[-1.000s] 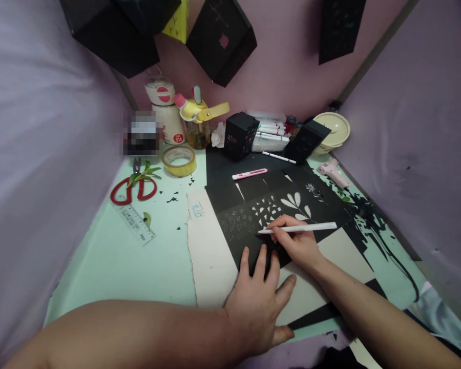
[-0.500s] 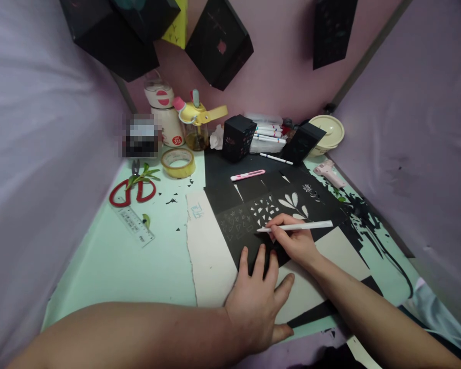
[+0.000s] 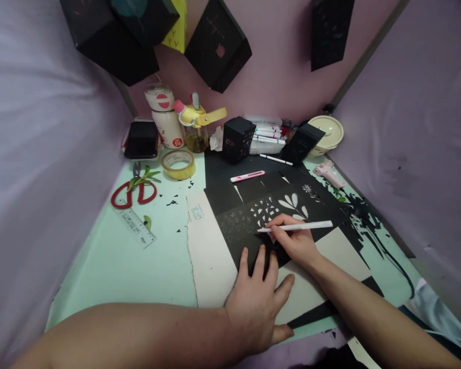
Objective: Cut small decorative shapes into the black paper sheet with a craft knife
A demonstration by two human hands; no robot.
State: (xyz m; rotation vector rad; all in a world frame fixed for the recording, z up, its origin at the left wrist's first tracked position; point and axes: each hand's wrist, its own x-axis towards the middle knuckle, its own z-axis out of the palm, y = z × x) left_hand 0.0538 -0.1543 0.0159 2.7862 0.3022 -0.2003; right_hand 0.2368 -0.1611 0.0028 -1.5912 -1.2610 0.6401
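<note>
From my end, I see the white pen-like tool [image 3: 311,225] pinched in the right hand [image 3: 295,242], its tip over the black sheet [image 3: 252,240], just ahead of the left hand's [image 3: 255,300] spread fingertips, which rest on that sheet.

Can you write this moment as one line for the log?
Left hand: spread over black paper | Right hand: holding white pen, tip beside drawn shapes | Nearby: pink cutter, tape
</note>
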